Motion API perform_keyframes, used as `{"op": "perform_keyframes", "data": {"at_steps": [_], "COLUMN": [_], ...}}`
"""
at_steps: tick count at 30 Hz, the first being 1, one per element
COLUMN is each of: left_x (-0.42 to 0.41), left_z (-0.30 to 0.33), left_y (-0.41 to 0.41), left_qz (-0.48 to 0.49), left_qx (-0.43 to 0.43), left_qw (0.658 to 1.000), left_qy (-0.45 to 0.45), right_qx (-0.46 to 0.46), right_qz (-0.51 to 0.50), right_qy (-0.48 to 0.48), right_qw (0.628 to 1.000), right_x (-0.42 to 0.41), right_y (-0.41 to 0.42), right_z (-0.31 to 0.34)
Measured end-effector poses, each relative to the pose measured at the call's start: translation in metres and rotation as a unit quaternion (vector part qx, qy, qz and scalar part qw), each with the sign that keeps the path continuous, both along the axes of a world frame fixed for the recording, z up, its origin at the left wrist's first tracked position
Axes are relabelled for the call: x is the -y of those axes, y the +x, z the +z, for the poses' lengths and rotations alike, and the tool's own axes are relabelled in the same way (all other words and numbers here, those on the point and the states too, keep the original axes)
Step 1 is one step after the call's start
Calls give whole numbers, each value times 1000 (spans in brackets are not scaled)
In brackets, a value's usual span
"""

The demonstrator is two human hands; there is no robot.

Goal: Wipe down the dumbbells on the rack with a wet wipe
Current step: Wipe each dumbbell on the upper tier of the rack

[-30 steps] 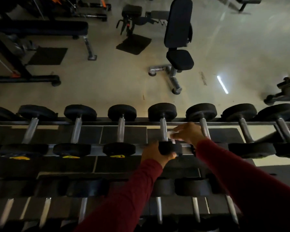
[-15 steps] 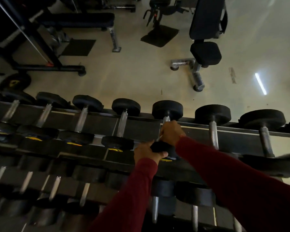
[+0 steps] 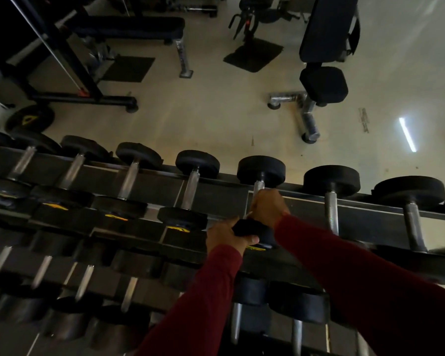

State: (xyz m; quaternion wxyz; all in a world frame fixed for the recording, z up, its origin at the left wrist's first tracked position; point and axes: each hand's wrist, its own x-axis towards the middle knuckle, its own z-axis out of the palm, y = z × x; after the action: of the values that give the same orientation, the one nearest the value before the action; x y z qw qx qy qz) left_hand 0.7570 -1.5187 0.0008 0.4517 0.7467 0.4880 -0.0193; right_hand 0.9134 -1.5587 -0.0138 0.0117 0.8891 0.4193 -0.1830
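Floor [image 3: 216, 119]: pale, smooth and glossy ahead of me, with a scuffed patch on the right.
Light: dim; one bright strip reflection [image 3: 407, 134] lies on the floor to my right.
Adjustable bench [image 3: 324, 47]: black pads on a chrome base, upright back, standing right of centre.
Flat bench [image 3: 129, 27]: long black pad on metal legs, upper left.
Floor mats: a dark mat [image 3: 127, 68] by the flat bench, another mat [image 3: 253, 54] under a small black machine [image 3: 252, 11].
Black frame [image 3: 69, 73]: slanted uprights on a base bar, far left.
Weight plate [image 3: 30, 118]: black with a yellow mark, lying near that frame.
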Motion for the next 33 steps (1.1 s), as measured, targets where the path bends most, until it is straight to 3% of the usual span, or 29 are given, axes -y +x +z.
{"op": "perform_keyframes", "data": {"at_steps": [3, 11, 18, 22, 26, 33], "left_x": [-1, -4, -6, -7, -9, -12], "left_z": [0, 2, -2, -2, -4, -12], "left_y": [0, -4, -4, -6, -6, -6], "left_qz": [-3, -11, -26, -28, -32, -43], "left_qx": [1, 14, 10, 19, 16, 22], "left_qw": [1000, 1000, 1000, 999, 999, 999], "left_qy": [-5, -5, -2, 10, 18, 12], "right_qx": [-23, -70, -95, -123, -80, -161], "right_qz": [-36, -65, -143, -259, -341, -523], "right_qy": [48, 5, 105, 232, 308, 388], "right_qw": [998, 995, 980, 930, 885, 742], "right_x": [-10, 13, 7, 10, -1, -18], "right_y": [-16, 16, 4, 3, 8, 16], "right_z": [9, -2, -12, -14, -15, -11]}}
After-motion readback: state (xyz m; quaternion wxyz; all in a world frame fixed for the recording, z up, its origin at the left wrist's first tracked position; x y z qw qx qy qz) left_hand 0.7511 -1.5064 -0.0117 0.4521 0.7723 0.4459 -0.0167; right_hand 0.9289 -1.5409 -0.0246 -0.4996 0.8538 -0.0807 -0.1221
